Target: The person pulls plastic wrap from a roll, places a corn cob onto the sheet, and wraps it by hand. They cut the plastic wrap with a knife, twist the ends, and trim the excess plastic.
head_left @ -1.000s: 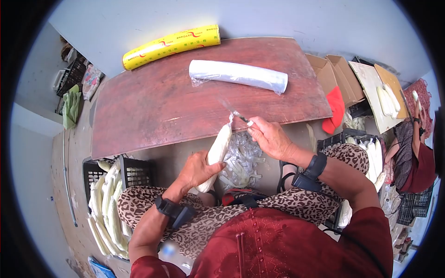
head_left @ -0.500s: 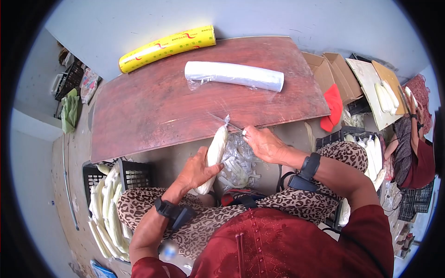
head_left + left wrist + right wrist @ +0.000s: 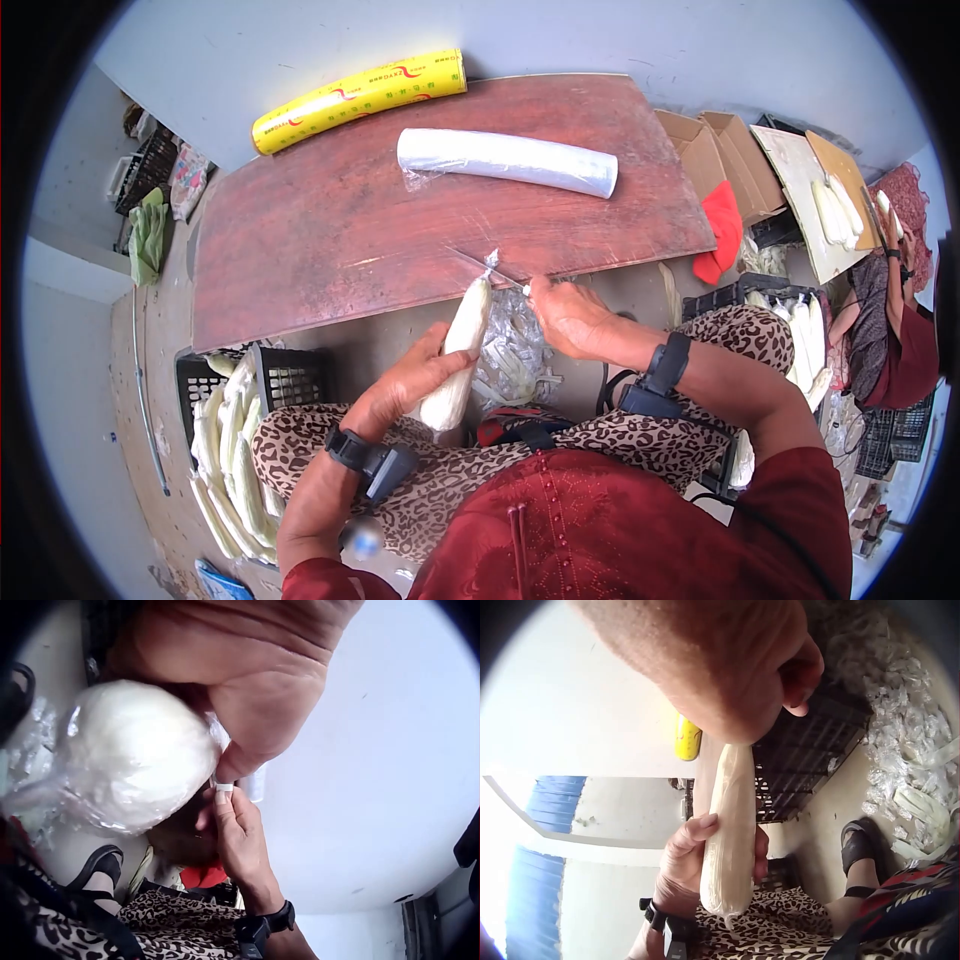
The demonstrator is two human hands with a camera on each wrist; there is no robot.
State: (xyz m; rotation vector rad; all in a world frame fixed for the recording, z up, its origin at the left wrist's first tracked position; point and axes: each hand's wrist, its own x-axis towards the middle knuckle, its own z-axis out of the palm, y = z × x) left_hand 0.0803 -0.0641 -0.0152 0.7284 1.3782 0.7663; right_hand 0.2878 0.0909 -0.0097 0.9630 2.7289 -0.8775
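Note:
An ear of corn [image 3: 463,335] in pale husk and clear film stands tilted in front of the table edge. My left hand [image 3: 412,374] grips it around the middle, thumb across the front in the head view. In the right wrist view the wrapped corn [image 3: 731,840] shows its length, left fingers [image 3: 692,838] around it. My right hand [image 3: 577,315] holds a thin knife [image 3: 512,282] by its pale handle. Its blade crosses the twisted film tail [image 3: 491,261] at the corn's top. In the left wrist view the corn's rounded butt [image 3: 139,761] hides much of the table.
A white film roll [image 3: 508,160] and a yellow roll [image 3: 360,100] lie on the red-brown table [image 3: 330,230]. Film scraps [image 3: 515,350] heap on the floor. Crates of corn stand left [image 3: 290,372] and right [image 3: 740,298]. Another person [image 3: 905,340] sits far right.
The right hand has moved slightly down and left, bringing the knife blade from beside the film tail to across it. The left hand keeps its hold on the corn.

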